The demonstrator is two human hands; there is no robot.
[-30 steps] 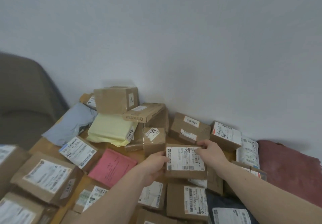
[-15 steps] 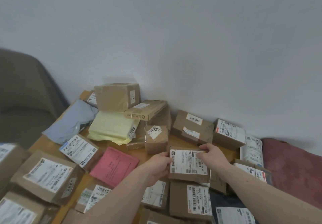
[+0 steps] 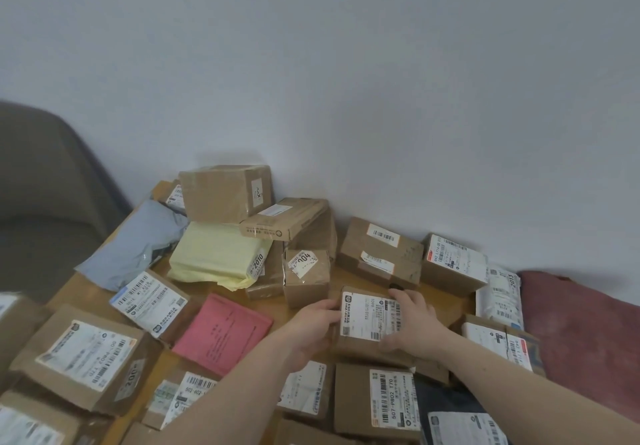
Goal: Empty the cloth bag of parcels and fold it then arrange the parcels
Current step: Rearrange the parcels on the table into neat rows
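Note:
Both my hands hold a small brown cardboard parcel (image 3: 367, 320) with a white label, low over the wooden table (image 3: 440, 300) among other parcels. My left hand (image 3: 313, 328) grips its left side and my right hand (image 3: 412, 323) lies over its right side and top. Around it lie several parcels: a pink envelope (image 3: 221, 333), a yellow padded bag (image 3: 214, 254), a grey plastic mailer (image 3: 135, 240), and brown boxes stacked at the back (image 3: 225, 191). A dark red cloth (image 3: 585, 333) lies flat at the right edge.
A white wall runs close behind the table. A grey-brown chair (image 3: 41, 184) stands at the left. Labelled boxes (image 3: 83, 358) fill the near left and the near edge (image 3: 377, 399); a white mailer (image 3: 498, 295) lies at the right.
The held parcel has come down and slightly toward me, from above the pile onto the parcels below. My right hand has shifted from its far corner to over its right side.

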